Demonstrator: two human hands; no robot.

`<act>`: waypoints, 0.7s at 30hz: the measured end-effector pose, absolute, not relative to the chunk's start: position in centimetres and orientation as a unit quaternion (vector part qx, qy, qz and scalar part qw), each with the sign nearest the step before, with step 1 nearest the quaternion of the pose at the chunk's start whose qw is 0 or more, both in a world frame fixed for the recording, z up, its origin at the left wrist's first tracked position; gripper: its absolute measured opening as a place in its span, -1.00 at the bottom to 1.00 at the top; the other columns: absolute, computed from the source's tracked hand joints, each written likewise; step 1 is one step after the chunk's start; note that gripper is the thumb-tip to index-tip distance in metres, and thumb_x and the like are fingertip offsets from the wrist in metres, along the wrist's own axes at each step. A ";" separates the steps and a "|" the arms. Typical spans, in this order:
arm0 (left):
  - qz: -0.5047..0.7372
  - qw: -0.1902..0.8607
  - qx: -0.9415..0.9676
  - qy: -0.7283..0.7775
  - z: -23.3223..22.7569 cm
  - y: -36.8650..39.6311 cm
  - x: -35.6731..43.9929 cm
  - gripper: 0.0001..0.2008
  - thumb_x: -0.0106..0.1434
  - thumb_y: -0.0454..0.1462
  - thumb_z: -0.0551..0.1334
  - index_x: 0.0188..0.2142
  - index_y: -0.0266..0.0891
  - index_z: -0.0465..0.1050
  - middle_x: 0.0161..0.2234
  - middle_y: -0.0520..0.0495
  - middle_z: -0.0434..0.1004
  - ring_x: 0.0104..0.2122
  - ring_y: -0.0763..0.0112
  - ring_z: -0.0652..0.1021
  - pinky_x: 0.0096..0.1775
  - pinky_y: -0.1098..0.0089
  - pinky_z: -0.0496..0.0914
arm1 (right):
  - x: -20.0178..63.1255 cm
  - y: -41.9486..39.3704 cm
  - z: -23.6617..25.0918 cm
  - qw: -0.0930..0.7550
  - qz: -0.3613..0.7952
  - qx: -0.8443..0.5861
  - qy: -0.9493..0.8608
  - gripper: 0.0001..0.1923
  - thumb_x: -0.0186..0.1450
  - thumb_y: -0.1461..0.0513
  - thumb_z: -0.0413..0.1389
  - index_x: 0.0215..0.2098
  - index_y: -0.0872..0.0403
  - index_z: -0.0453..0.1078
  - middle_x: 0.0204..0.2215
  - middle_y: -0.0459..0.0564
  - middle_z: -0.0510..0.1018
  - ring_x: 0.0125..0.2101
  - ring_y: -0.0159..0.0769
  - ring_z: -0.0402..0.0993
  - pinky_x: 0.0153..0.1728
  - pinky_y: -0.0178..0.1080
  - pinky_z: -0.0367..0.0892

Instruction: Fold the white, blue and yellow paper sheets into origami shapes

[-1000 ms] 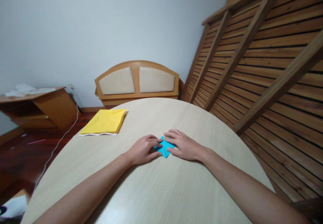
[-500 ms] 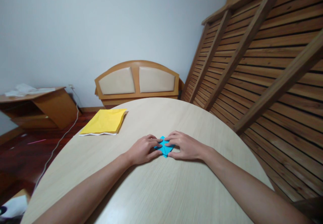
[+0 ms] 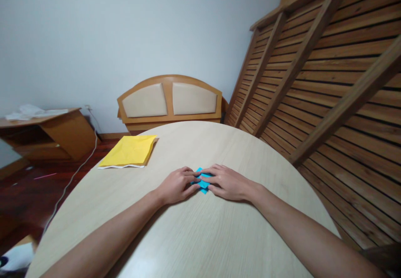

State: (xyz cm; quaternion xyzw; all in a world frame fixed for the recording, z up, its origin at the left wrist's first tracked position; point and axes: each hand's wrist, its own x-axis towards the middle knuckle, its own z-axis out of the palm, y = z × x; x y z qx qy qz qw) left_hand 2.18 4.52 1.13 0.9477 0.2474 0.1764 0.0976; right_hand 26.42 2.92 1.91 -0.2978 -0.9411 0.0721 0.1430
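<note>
A small piece of folded blue paper (image 3: 204, 185) lies flat on the pale round table (image 3: 228, 236), with one corner pointing toward me. From its left side, my left hand (image 3: 178, 185) holds it down, fingertips on top and thumb at the near edge. My right hand (image 3: 231, 183) holds it from the right, its fingers reaching across the top and its thumb near the lower right edge. Both hands cover much of the paper, so its exact folds are hard to make out.
A stack of yellow paper (image 3: 130, 150) with a white sheet under it lies at the table's left edge. Behind the table stands a padded headboard (image 3: 169, 98). Wooden slats (image 3: 300, 86) lean on the right. A low desk (image 3: 62, 134) and a cable (image 3: 73, 178) are on the left.
My right hand has slid slightly left, and its fingers now cover more of the blue paper. The left hand has stayed nearly still.
</note>
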 end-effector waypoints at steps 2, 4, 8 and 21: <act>0.178 0.091 0.948 0.246 1.1 4.6 2.2 -0.71 0.46 -0.17 0.06 -0.01 -0.11 0.52 0.00 -0.06 0.58 -0.05 0.25 0.53 0.02 0.23 0.41 | 26.3 2.9 1.7 0.144 0.062 -0.306 -0.939 -0.70 0.41 0.23 0.02 0.07 -0.02 0.44 0.14 0.05 0.44 0.09 -0.11 0.32 0.11 -0.02 0.21; 0.180 0.086 0.948 0.247 1.0 4.7 2.2 -0.71 0.45 -0.17 0.05 -0.02 -0.11 0.53 -0.03 -0.06 0.60 -0.06 0.25 0.53 0.01 0.23 0.42 | 26.2 3.0 1.5 0.147 0.053 -0.312 -0.937 -0.70 0.42 0.21 0.01 0.06 -0.02 0.45 0.09 0.08 0.47 0.07 -0.10 0.33 0.09 -0.01 0.23; 0.183 0.082 0.946 0.256 0.6 4.9 2.0 -0.70 0.45 -0.15 0.06 -0.04 -0.12 0.55 -0.02 -0.08 0.60 -0.06 0.24 0.55 0.00 0.22 0.44 | 26.1 3.2 1.4 0.154 0.055 -0.314 -0.935 -0.72 0.43 0.18 0.01 0.02 0.01 0.48 0.00 0.09 0.53 0.01 -0.10 0.39 0.04 -0.03 0.27; 0.169 0.063 0.950 0.254 0.3 5.0 1.8 -0.68 0.47 -0.15 0.04 -0.08 -0.10 0.57 0.00 -0.08 0.58 -0.05 0.24 0.54 0.01 0.21 0.44 | 26.6 3.8 1.3 0.166 0.076 -0.299 -0.937 -0.76 0.44 0.19 0.04 -0.11 0.02 0.55 -0.06 0.04 0.59 -0.06 -0.18 0.44 0.00 -0.12 0.28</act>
